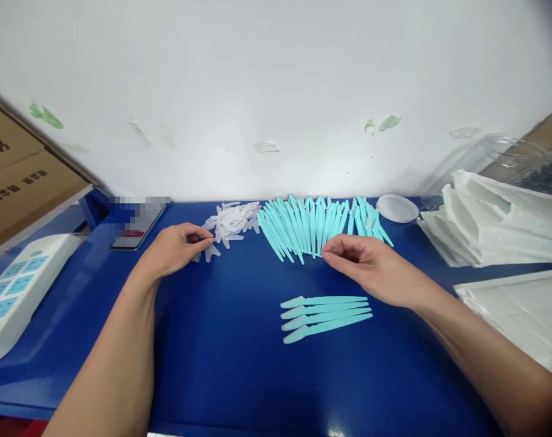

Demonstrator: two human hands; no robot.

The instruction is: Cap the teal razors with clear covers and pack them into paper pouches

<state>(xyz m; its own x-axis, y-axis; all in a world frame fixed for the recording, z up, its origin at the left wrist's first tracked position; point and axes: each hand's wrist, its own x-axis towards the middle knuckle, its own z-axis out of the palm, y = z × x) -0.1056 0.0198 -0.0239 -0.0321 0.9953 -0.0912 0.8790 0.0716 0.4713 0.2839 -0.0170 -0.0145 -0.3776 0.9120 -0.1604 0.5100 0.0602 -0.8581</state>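
My left hand is closed in a pinch at the near left edge of a heap of small translucent plastic blade caps. A cap appears to be between its thumb and forefinger, mostly hidden by the fingertips. With thumb and forefinger, my right hand pinches the handle end of a teal eyebrow razor, which points left in front of a spread pile of similar teal razors. Nearer to me, several razors with covered blades lie side by side, blade ends to the left.
At left are a white power strip, a phone and a cardboard box. A round white lid lies behind my right hand. White plastic bags and another white package are at right. A white wall backs the blue table.
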